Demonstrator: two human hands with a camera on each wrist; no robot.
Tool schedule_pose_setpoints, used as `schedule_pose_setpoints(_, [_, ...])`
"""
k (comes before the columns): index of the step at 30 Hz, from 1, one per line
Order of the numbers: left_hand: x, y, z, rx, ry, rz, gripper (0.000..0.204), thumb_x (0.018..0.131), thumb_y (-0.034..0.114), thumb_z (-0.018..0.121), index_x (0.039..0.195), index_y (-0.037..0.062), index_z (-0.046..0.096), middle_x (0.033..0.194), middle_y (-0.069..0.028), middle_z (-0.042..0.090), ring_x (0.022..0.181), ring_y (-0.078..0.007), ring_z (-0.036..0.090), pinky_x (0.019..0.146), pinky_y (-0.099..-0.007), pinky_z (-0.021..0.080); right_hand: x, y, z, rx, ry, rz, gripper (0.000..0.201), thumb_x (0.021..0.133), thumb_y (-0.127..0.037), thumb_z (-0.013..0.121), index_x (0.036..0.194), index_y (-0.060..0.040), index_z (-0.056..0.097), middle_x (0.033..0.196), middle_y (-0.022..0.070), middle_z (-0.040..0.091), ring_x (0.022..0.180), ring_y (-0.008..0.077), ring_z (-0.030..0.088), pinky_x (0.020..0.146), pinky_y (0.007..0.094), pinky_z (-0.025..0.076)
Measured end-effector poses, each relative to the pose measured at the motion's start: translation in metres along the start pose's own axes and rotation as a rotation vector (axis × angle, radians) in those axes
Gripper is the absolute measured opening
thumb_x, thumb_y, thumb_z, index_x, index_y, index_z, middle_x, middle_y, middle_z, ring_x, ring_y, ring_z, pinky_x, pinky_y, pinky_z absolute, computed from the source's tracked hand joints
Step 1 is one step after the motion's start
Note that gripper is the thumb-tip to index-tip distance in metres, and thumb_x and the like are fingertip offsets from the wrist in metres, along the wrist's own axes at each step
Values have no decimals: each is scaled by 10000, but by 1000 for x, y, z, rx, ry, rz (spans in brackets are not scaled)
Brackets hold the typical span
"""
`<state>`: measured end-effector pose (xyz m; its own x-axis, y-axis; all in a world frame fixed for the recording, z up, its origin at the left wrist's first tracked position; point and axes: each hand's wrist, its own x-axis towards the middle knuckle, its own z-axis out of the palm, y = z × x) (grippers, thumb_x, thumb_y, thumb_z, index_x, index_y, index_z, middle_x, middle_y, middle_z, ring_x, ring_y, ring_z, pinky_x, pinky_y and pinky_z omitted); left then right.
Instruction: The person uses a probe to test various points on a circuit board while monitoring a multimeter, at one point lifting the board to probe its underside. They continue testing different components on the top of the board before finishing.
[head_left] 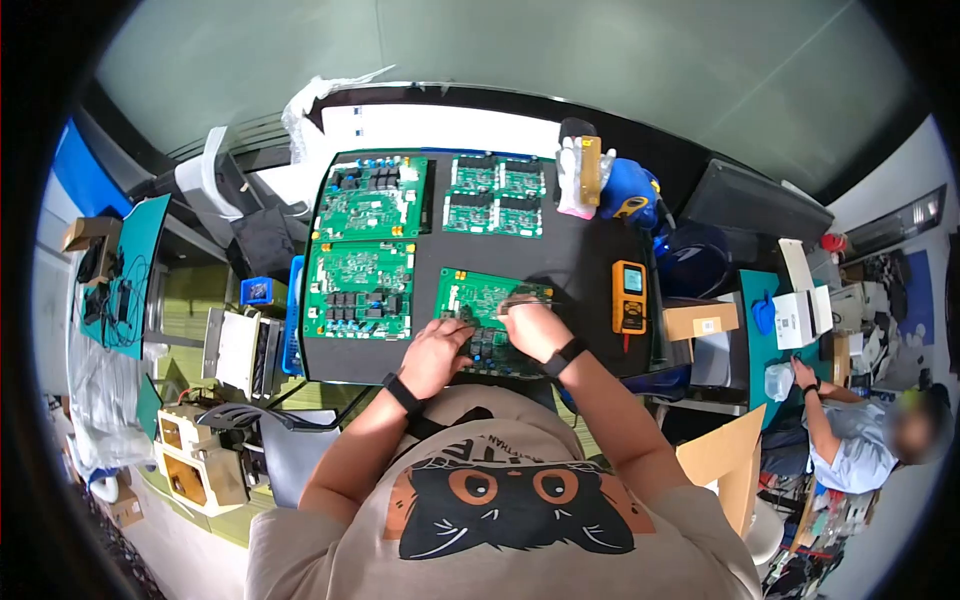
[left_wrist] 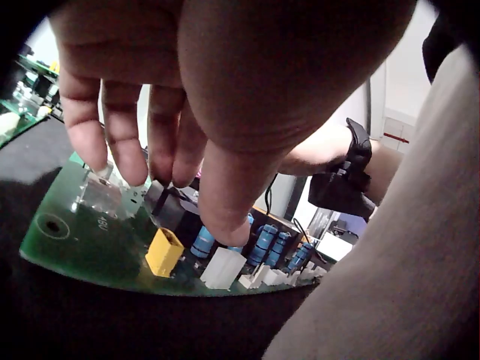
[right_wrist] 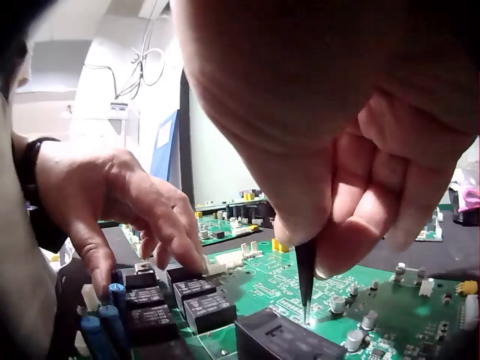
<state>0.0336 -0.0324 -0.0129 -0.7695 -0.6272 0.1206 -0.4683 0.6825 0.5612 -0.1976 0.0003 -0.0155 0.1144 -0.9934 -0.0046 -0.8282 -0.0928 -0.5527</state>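
Note:
A green circuit board (head_left: 462, 290) lies on the dark mat in front of me, under both hands. My right hand (head_left: 533, 328) pinches a black pointed tool (right_wrist: 305, 281) between thumb and fingers. The tool points down, its tip right at the board's surface among small white and silver parts. My left hand (head_left: 437, 352) rests on the board's near left part with loosely bent fingers. Its thumb touches the blue cylindrical components (left_wrist: 262, 244), and its fingertips lie by the black relays (right_wrist: 210, 311). A yellow connector (left_wrist: 164, 253) stands near the board's edge.
Two larger green boards (head_left: 360, 290) lie at the left of the mat, a panel of small boards (head_left: 493, 195) at the back. A yellow handheld meter (head_left: 629, 297) lies right, near a blue device (head_left: 632, 192). Another person (head_left: 850, 440) works at the far right.

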Motion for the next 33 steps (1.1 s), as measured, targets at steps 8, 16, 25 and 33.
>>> schedule_pose_setpoints(8, [2,4,-5,-24,-23,-8,568,695,117,831,1230,36,656,1202,-99,643,1077,-326,586,957,-399,493,0,4,10,-64,16,-23,112,836,-43,593,772,1,675,846,205,649,835,396,643,767,476,527])
schedule_pose_setpoints(16, [5,3,-6,-14,-20,-5,564,692,120,834,1221,32,658,1197,-102,647,1068,-321,589,957,-393,493,-11,9,-4,156,152,-60,73,874,-70,667,921,-14,665,922,167,704,893,360,677,790,419,548])
schedule_pose_setpoints(25, [3,2,-5,-13,-15,-8,576,685,133,840,1224,40,657,1213,-99,641,1077,-328,589,952,-399,499,-17,12,-15,205,147,-59,101,902,-102,673,937,-10,696,940,142,721,901,336,691,803,399,552])
schedule_pose_setpoints(33, [2,0,-6,-5,-55,-8,765,676,162,862,1379,108,565,1282,-81,607,1175,-307,559,985,-402,486,-16,16,-3,180,184,-66,75,886,-82,678,926,-20,676,923,149,711,889,348,683,797,418,550])
